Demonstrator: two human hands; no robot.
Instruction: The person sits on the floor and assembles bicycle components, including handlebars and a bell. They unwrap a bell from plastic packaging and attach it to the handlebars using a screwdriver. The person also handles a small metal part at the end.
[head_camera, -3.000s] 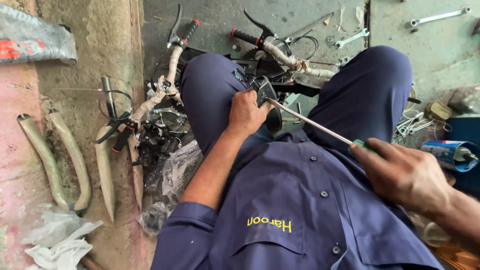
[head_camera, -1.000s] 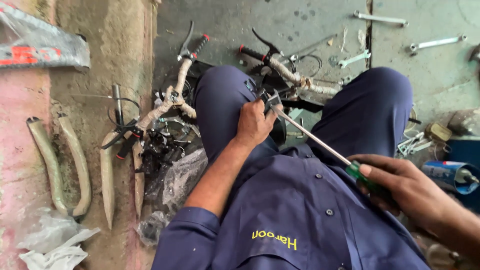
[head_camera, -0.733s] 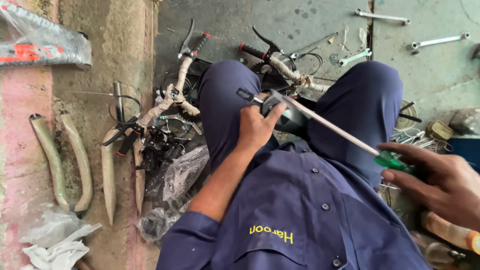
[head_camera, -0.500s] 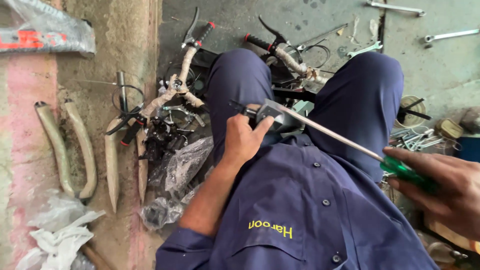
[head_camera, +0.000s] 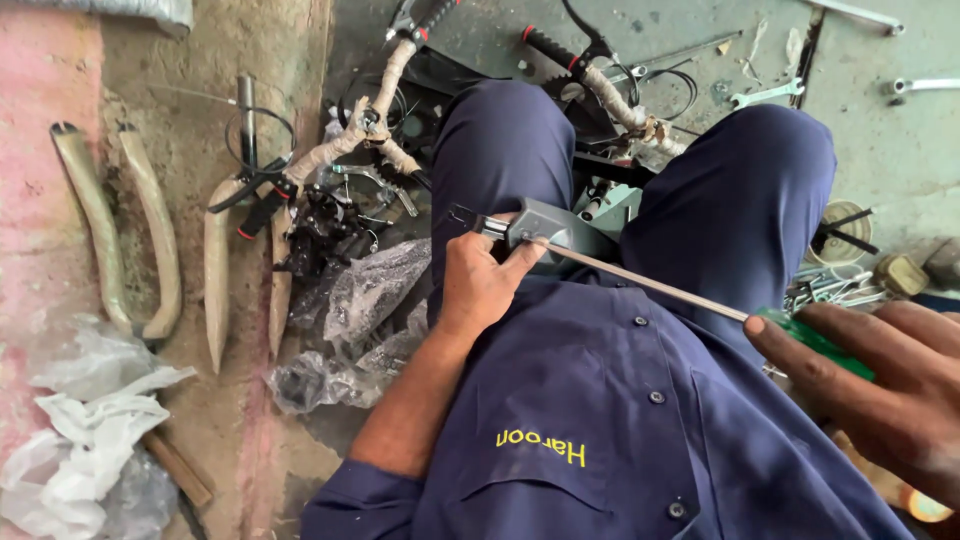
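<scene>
Concrete floor (head_camera: 900, 150) | grey metal part (head_camera: 548, 228) | long green-handled screwdriver (head_camera: 690, 297)

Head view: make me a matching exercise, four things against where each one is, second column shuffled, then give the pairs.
Things:
1. grey metal part
2. screwdriver
3. white plastic bags
4. spanner

Places:
A. on the floor, top right
B. bottom left, by the pink surface
C. green handle in the right hand
D. held in the left hand, between the knees

Pairs: 1-D, 2-C, 3-B, 4-A
</scene>
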